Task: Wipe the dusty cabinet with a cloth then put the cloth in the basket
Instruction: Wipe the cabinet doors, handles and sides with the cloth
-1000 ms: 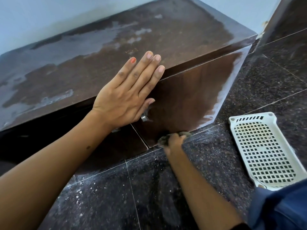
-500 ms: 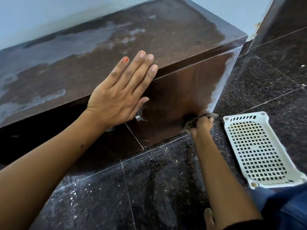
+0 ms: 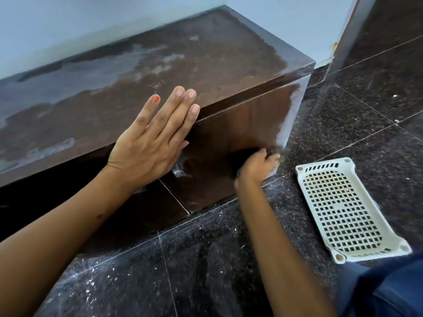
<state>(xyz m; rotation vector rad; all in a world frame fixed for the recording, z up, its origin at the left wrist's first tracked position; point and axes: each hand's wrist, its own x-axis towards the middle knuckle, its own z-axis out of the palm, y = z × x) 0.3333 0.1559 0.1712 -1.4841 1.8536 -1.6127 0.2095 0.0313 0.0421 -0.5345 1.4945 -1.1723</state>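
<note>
Right hand [image 3: 258, 164], gripping cloth [image 3: 275, 154], has swept rightward to cabinet [image 3: 240, 124] front's lower right corner; left hand [image 3: 155, 138] flat, bracing. Basket [image 3: 320, 165] waits.

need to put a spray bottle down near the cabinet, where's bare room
Bare floor lies between the two forearms, in front of the cabinet. The cabinet top behind the left hand is also bare, though dusty. It is crowded at the cabinet's lower right corner, where the right hand works the cloth beside the basket.

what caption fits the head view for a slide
Left hand braces on the dusty cabinet while right hand wipes its front; white basket waits nearby.
</note>
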